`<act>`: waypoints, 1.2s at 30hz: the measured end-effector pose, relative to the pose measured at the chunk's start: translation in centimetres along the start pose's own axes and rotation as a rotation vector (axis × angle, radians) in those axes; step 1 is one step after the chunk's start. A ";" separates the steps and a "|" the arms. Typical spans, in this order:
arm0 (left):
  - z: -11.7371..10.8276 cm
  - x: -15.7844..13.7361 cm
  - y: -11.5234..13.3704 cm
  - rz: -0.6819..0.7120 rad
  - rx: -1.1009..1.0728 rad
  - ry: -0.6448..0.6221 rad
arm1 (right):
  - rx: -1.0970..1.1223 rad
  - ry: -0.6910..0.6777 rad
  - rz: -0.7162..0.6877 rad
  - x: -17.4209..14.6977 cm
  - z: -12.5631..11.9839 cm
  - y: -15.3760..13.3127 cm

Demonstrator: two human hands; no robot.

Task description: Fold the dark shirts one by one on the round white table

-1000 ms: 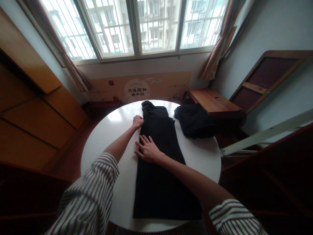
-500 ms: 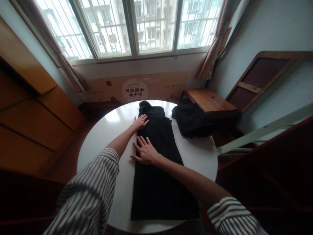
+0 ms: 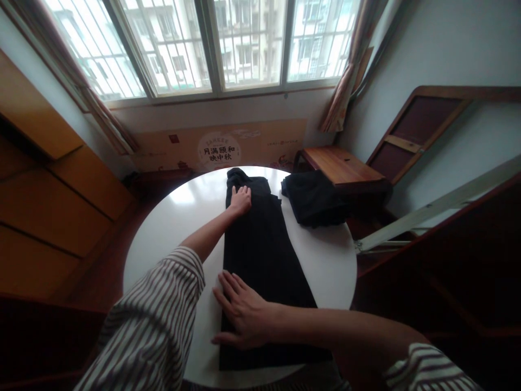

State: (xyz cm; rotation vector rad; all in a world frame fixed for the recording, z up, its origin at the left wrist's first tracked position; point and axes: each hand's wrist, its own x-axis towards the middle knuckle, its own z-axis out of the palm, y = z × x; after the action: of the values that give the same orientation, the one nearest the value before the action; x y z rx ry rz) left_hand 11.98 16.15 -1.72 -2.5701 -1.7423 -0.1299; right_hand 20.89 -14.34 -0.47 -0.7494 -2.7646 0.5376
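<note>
A long black garment [image 3: 264, 244] lies stretched out on a round white table [image 3: 163, 228], its bunched, thicker end [image 3: 244, 178] at the far side. My left hand [image 3: 241, 201] is near that end, fingers curled down into the cloth with their tips partly hidden. Closer to me, my right hand [image 3: 244, 315] rests flat on the lower left part of the garment, fingers stretched out and thumb spread, tips at its left edge. A folded black cloth bundle [image 3: 313, 198] sits apart at the table's right.
Behind the table's right side stands a low wooden table [image 3: 342, 165]. Wooden cabinets [image 3: 49, 195] are on the left, and a barred window [image 3: 244, 43] with curtains is ahead. A pale slanted bar [image 3: 407, 222] and dark furniture lie to the right.
My right hand has slid down the garment towards me, still spread. My left hand has moved slightly farther away and its fingers have gone from spread to curled.
</note>
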 end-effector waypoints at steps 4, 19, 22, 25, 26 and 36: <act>0.6 -1.8 1.9 0.065 -0.129 -0.048 | -0.121 0.040 0.119 1.4 -4.2 2.1; 1.6 -2.6 -2.4 -0.075 -0.140 -0.078 | -0.203 0.172 0.532 -4.4 -1.9 9.7; 1.6 -2.5 -2.4 -0.068 -0.131 -0.081 | -0.148 0.131 0.443 -6.4 -1.9 7.3; 1.6 -2.5 -2.3 -0.051 -0.122 -0.078 | -0.087 0.052 0.329 -7.9 -2.6 5.5; 1.6 -2.6 -2.2 -0.048 -0.122 -0.075 | -0.065 0.018 0.284 -8.0 -3.1 5.2; 1.6 -3.1 -2.5 -0.065 -0.191 0.035 | -0.177 0.130 0.296 3.5 -5.7 11.1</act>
State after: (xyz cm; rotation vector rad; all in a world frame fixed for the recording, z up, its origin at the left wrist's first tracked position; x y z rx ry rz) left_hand 8.56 14.30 -3.60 -2.6198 -1.8871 -0.3575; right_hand 24.61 -1.95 0.65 -1.2008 -2.6192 0.2840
